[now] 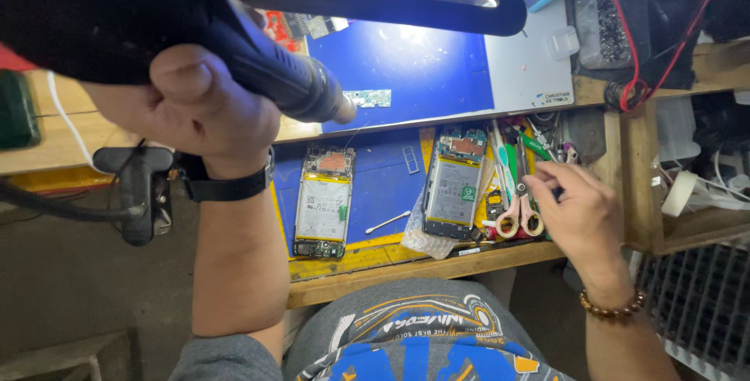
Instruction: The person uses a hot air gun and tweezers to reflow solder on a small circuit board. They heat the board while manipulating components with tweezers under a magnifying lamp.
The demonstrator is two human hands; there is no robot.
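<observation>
My left hand is raised at the left of the desk, its fingers clamped around the handle of the hot air gun. The nozzle points down and right, toward the small green circuit board on the blue mat. It hangs above the mat, not touching. I judge the gun is best kept steady and aimed off the two phones while my other hand is busy.

Below it, the opened phone lies back-off, battery showing. A cotton swab lies beside it, then a second opened phone.

At the right, my right hand reaches into the tool clutter just beside the pink-handled scissors. Its fingers are partly curled and loosely apart; whether the tips already pinch something I cannot tell. I would feel for one tool without stirring the rest.
</observation>
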